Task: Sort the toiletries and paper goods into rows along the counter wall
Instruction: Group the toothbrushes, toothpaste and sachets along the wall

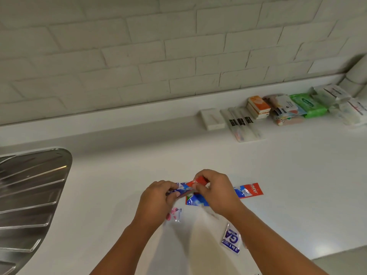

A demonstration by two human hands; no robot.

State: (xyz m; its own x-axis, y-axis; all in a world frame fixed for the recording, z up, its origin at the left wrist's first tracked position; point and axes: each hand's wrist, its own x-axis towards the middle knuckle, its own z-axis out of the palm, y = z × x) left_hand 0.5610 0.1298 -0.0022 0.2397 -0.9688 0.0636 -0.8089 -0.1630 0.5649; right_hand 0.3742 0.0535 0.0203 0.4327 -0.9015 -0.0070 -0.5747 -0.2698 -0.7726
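Note:
Both hands meet over the middle of the white counter (pixel 297 175). My left hand (pixel 156 197) and my right hand (pixel 214 189) together pinch a red, white and blue toothpaste sachet (pixel 188 186) just above the counter. Two more toothpaste sachets lie flat: one (pixel 249 191) to the right of my right hand, another (pixel 196 201) partly under it. A pink and white sachet (pixel 175 214) lies under my left wrist. A blue and white sachet (pixel 231 241) lies beside my right forearm.
Against the tiled wall at right runs a row: a white box (pixel 212 119), wrapped toothbrushes (pixel 242 126), orange soap boxes (pixel 258 107), tissue packs (pixel 286 110), a green wipes pack (pixel 307 105), clear-wrapped paper goods (pixel 345 104). A steel sink drainboard (pixel 29 195) sits left.

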